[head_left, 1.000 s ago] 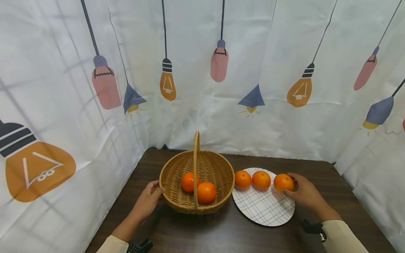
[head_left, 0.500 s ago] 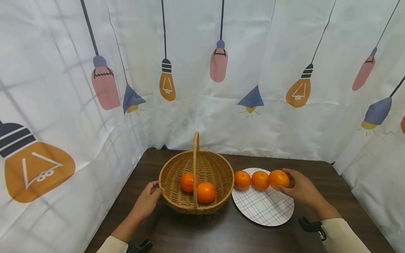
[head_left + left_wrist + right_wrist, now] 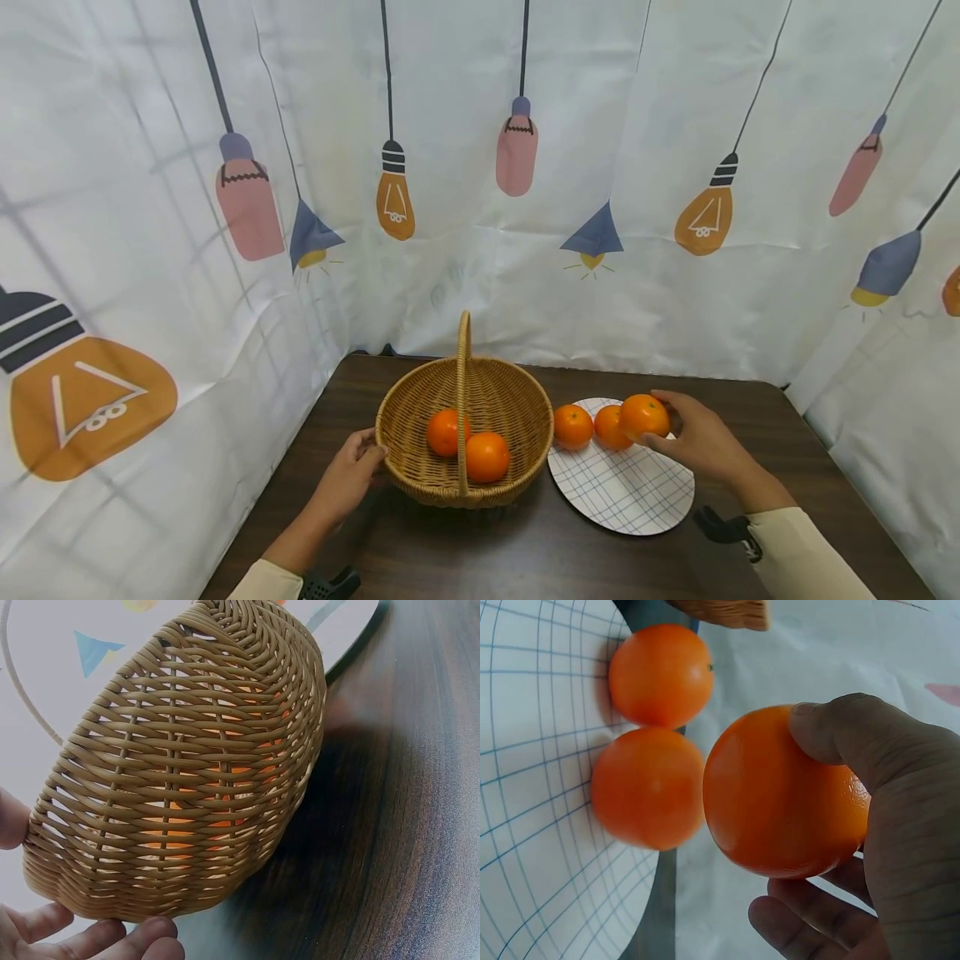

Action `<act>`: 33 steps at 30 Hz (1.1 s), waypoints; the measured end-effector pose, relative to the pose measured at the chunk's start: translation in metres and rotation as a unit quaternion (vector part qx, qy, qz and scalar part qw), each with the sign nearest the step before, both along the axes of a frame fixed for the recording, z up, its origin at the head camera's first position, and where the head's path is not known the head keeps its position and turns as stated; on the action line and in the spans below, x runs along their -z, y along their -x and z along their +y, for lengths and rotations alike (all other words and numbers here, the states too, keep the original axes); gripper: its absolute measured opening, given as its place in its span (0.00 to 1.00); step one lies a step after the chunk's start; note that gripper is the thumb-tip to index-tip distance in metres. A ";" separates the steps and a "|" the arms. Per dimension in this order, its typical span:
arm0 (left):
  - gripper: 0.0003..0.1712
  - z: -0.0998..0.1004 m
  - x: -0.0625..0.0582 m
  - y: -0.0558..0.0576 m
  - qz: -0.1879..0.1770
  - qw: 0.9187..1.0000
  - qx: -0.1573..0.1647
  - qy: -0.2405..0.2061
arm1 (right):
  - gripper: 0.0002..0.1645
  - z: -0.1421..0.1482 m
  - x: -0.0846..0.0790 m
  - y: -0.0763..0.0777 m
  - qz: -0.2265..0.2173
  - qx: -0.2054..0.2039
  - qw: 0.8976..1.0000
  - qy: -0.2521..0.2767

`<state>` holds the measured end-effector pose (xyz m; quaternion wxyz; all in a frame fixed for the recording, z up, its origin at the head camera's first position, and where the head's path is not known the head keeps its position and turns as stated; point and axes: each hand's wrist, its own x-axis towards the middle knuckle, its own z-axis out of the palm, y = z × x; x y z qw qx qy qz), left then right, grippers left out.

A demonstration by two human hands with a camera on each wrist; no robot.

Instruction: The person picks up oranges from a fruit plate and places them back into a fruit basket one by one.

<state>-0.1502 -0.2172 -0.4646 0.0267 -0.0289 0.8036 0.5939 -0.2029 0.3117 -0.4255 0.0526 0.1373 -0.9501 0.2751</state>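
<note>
My right hand (image 3: pixel 699 439) grips an orange (image 3: pixel 644 417) between thumb and fingers, raised above the plate's right part. In the right wrist view the held orange (image 3: pixel 784 793) hangs apart from the plate. Two more oranges, one (image 3: pixel 573 427) at the left and one (image 3: pixel 612 428) partly behind the held fruit, rest on the round checked plate (image 3: pixel 622 500). My left hand (image 3: pixel 351 471) pinches the left rim of a wicker basket (image 3: pixel 510 392), thumb on top and fingers beneath. Inside the basket lie two oranges, one (image 3: pixel 444 432) behind the other (image 3: pixel 487 457).
The basket's tall arched handle (image 3: pixel 464 367) stands up across its middle. Plate and basket sit side by side on a dark wooden table (image 3: pixel 487 558). A white curtain (image 3: pixel 450 283) printed with lamps hangs behind and at both sides.
My right hand has lifted the orange off the plate and carried it leftward, so it now overlaps the middle orange. The left hand stays on the basket rim.
</note>
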 end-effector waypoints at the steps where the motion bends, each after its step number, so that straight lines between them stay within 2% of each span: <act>1: 0.33 0.000 0.000 0.000 0.000 1.000 0.000 0.001 | 0.53 -0.002 -0.001 0.000 -0.001 -0.002 1.000 0.001; 14: 0.33 -0.001 -0.001 0.002 -0.007 1.000 -0.001 0.014 | 0.50 -0.018 -0.006 0.005 -0.002 -0.024 1.000 0.013; 33: 0.32 0.000 -0.003 -0.001 -0.006 1.000 -0.004 0.002 | 0.49 -0.041 -0.011 0.013 0.009 -0.049 0.999 0.017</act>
